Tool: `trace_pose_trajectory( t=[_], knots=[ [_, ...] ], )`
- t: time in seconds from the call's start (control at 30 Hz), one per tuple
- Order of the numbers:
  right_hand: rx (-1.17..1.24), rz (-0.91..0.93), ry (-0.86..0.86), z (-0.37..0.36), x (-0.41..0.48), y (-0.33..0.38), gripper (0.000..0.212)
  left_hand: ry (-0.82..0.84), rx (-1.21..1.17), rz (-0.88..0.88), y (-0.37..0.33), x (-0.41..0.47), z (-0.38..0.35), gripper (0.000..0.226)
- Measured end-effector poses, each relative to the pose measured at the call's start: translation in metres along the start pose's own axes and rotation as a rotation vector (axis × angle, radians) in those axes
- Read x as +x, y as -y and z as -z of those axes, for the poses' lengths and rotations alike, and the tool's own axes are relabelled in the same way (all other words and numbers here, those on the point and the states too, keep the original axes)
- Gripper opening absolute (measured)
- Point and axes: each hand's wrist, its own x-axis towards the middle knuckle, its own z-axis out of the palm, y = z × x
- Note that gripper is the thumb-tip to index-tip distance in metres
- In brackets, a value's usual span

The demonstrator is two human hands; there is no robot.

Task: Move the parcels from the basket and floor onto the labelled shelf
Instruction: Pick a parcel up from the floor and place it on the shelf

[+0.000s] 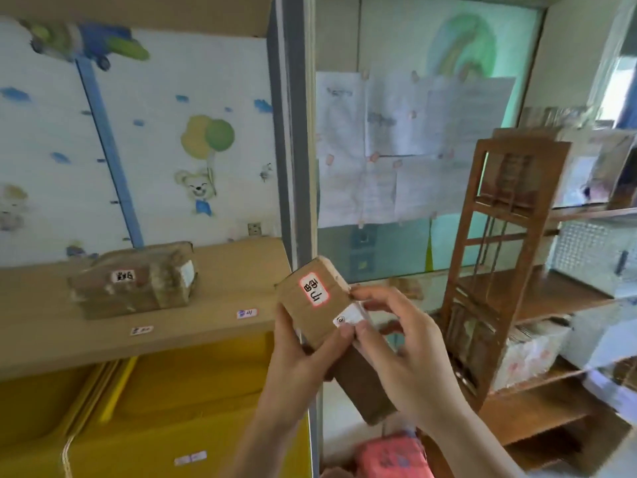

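Both hands raised before shelf — left hand cups parcel underside, right hand pinches its edge.

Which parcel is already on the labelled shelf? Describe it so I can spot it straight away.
Look at the pale wooden shelf in front of the cartoon wallpaper on the left. The shelved parcel lies flat on it, well left of the grey post. It is the wide, tape-wrapped brown bundle with a small white label on top, unlike the slimmer held parcel in both hands, whose label is red-edged.
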Motion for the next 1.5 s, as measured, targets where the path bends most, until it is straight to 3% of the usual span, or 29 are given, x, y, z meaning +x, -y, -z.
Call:
trace_pose_trajectory(
  t=[0.13, 0.23, 0.3, 0.4, 0.47, 0.5, 0.6, 0.7, 0.83, 0.9, 0.97, 1.13, 1.33, 1.5],
  knots=[
    [0.088, 0.116, 0.057, -0.018, 0.020, 0.024, 0.030, -0.017, -0.082, -0.029, -0.023, 0.000, 0.046, 0.082],
    [0.135, 0.121, 0.124, -0.035, 0.033, 0.032, 0.062, -0.117, -0.264, -0.114, -0.040, -0.004, 0.074, 0.071],
    [0.321, 0.054, 0.255, -0.053, 0.038, 0.036, 0.083, -0.162, -0.313, -0.174, -0.047, -0.006, 0.091, 0.070],
    [0.405, 0.070, 0.295, -0.073, 0.047, 0.038, 0.087, -0.229, -0.294, -0.205, -0.055, -0.008, 0.115, 0.081],
    [0.370, 0.142, 0.270, -0.070, 0.055, 0.040, 0.080, -0.256, -0.167, -0.241, -0.062, -0.011, 0.130, 0.101],
    [0.323, 0.184, 0.245, -0.067, 0.063, 0.040, 0.075, -0.274, -0.042, -0.291, -0.069, -0.010, 0.141, 0.099],
    [0.109, 0.298, 0.146, -0.049, 0.090, 0.044, 0.064, -0.356, 0.379, -0.429, -0.096, 0.007, 0.177, 0.071],
    [-0.102, 0.382, 0.158, -0.045, 0.118, 0.057, 0.064, -0.419, 0.836, -0.361, -0.119, 0.049, 0.209, 0.047],
    [-0.312, 0.454, 0.180, -0.062, 0.142, 0.071, 0.064, -0.107, 1.285, 0.009, -0.121, 0.114, 0.241, 0.065],
    [-0.398, 0.441, 0.223, -0.072, 0.150, 0.070, 0.067, 0.114, 1.457, 0.074, -0.112, 0.125, 0.258, 0.072],
    [-0.462, 0.395, 0.262, -0.081, 0.155, 0.065, 0.070, 0.207, 1.521, 0.032, -0.101, 0.127, 0.282, 0.078],
    [-0.580, 0.356, 0.327, -0.122, 0.165, 0.061, 0.071, 0.103, 1.508, -0.034, -0.086, 0.126, 0.339, 0.072],
    [-0.726, 0.032, 0.635, -0.162, 0.183, 0.034, 0.060, 0.175, 1.632, -0.162, -0.083, 0.128, 0.369, 0.091],
    [-0.781, 0.059, 0.622, -0.180, 0.188, 0.038, 0.059, 0.083, 1.585, -0.314, -0.076, 0.125, 0.375, 0.085]
  ],
)
